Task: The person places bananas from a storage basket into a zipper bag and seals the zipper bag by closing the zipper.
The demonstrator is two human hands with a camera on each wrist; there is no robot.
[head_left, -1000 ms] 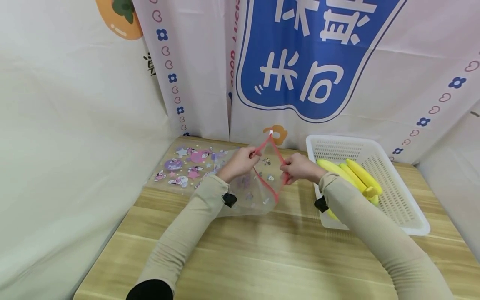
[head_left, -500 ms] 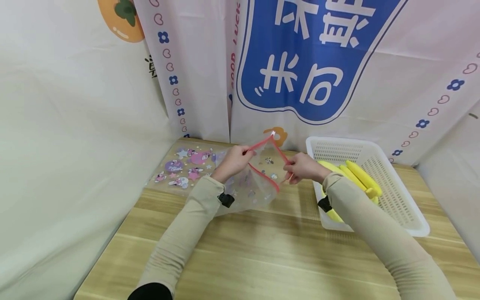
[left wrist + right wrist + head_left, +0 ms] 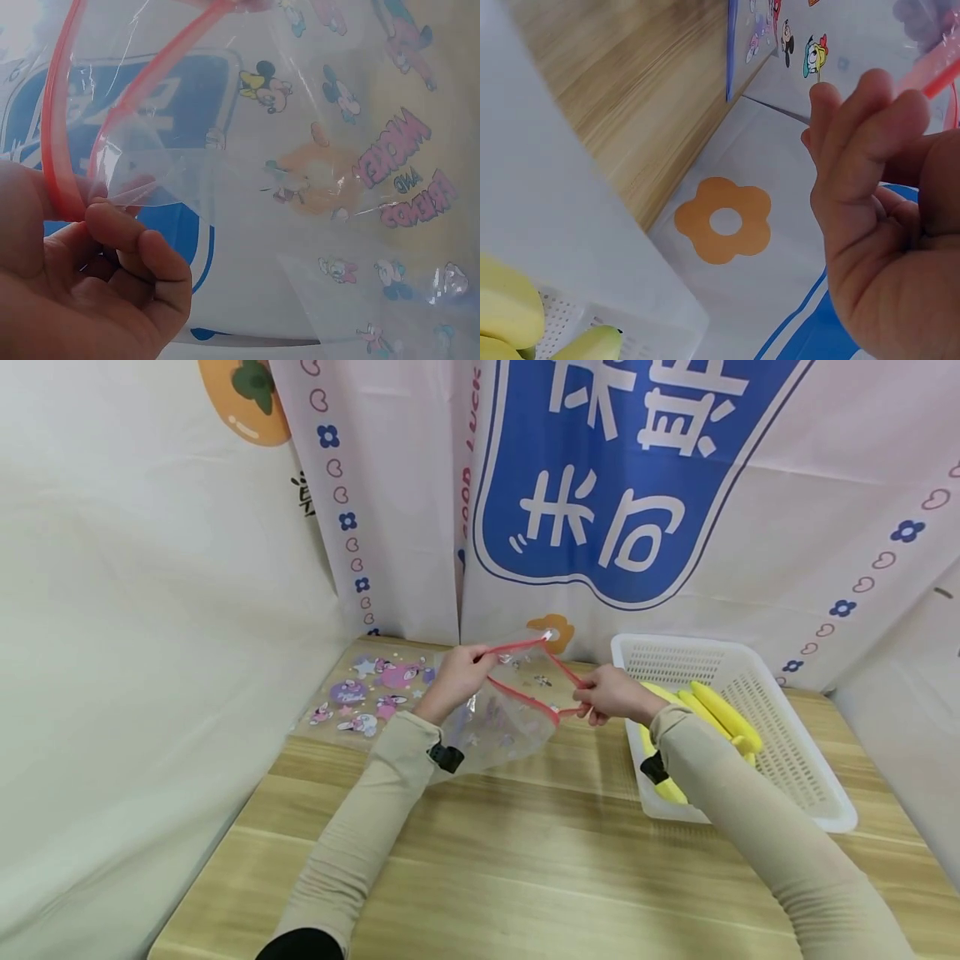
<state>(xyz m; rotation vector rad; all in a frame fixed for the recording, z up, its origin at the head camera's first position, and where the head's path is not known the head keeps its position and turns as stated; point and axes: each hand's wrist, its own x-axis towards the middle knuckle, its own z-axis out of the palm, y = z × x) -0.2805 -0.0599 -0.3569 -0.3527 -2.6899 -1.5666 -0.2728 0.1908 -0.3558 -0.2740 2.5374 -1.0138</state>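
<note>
A clear zip bag with cartoon prints and a red zip edge hangs between my hands, its mouth spread apart. My left hand pinches one side of the red edge; in the left wrist view the thumb and index finger close on the red strip. On the other side my right hand pinches the opposite red edge, drawing it toward the basket. A white zip slider sits at the bag's far corner. No contents show inside the bag.
A white plastic basket holding several yellow bananas stands on the right, partly under my right forearm. Another clear printed bag lies flat at the table's back left. A printed cloth hangs behind the wooden table.
My left hand has moved left and slightly up, my right hand a little to the right. The bag's mouth has stretched wider sideways between them.
</note>
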